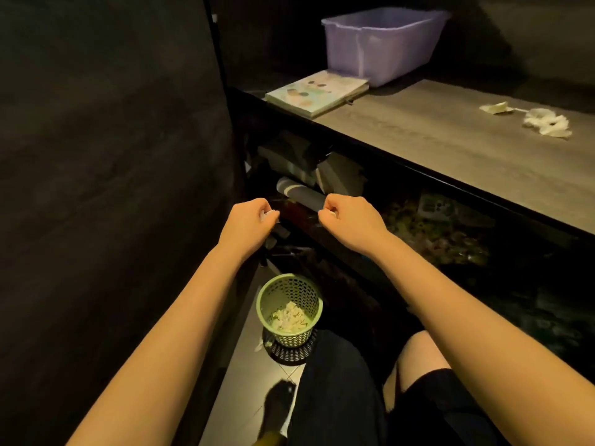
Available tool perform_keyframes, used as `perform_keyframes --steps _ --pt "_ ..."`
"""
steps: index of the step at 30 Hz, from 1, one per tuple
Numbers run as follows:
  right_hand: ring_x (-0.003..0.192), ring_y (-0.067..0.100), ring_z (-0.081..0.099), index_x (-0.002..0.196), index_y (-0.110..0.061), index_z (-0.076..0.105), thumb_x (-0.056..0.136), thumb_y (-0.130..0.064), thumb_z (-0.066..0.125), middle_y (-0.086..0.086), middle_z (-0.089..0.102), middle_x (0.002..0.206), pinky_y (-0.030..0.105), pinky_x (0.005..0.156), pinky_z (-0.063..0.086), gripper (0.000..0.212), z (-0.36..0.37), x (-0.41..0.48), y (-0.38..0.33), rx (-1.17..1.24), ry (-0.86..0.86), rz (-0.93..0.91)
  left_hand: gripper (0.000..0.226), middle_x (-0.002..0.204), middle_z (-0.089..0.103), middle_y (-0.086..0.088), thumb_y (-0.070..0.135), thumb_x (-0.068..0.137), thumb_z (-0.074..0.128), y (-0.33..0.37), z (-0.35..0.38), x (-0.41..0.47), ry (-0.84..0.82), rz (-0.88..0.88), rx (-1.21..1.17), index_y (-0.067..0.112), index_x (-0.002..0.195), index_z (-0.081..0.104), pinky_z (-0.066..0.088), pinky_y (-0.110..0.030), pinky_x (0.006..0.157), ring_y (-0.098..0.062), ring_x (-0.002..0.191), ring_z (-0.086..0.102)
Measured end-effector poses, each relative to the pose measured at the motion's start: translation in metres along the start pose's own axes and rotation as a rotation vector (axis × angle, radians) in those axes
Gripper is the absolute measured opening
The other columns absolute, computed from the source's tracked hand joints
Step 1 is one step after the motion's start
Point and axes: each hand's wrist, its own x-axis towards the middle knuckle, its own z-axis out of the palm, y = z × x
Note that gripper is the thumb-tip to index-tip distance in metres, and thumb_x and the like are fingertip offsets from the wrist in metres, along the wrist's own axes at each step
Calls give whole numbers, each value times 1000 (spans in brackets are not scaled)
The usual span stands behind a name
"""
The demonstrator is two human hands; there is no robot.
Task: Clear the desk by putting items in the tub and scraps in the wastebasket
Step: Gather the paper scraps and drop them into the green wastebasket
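**Holding paper scraps above the wastebasket**

My left hand (249, 220) and right hand (346, 217) are both curled tight, each pinching a small white bit of paper at the fingertips. They hang higher than the green mesh wastebasket (289, 309), one to either side of it. I cannot tell whether they are squarely over its mouth.

I take this to be the scrap-dropping step. The next move calls for bringing both hands in over the rim before letting go, since a few stray bits lie on the floor just beside the wastebasket's base.

The wastebasket stands upright on the tiles, its bottom covered with pale shreds. Up on the desk (434, 140), well to the right of the wastebasket, crumpled white scraps (547, 123) wait. Farther beyond the wastebasket, a picture book (317, 93) lies against the lavender tub (383, 43), not yet in it.
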Motion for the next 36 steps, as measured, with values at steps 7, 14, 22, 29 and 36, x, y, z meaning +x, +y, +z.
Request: perform_keyframes --steps 7,14,22,29,36 --pt "81 30 51 86 -16 51 91 -31 47 8 59 87 33 64 33 17 66 6 16 -14 -150 60 22 92 66 -18 23 91 53 -62 44 -18 -109 -102 167 2 91 62 44 -36 71 -32 90 59" --pt "76 25 48 87 -17 49 94 -33 48 2 53 80 31 64 34 18 138 28 50 -7 -239 119 24 95 65 -16 23 93 50 -113 105 -11 -193 -175 217 1 96 60 40 -33 68 -30 91 58" --pt "76 25 53 87 -18 44 95 -37 47 0 52 77 32 62 38 20 209 49 91 -58 -393 184 22 101 57 -15 23 93 49 -155 177 12 -337 -233 302 2 97 54 38 -34 70 -31 93 56" --pt "87 28 58 106 -12 52 95 -37 45 7 64 98 31 63 37 28 241 71 118 -68 -423 217 41 125 41 -17 24 90 55 -180 233 28 -545 -291 320 3 122 42 39 -39 92 -34 114 45" --pt "79 24 52 103 -13 46 95 -31 44 1 52 89 33 61 39 19 261 73 143 -56 -470 263 84 157 6 -16 31 88 59 -203 267 25 -740 -351 268 2 147 8 17 -37 118 -32 144 12"
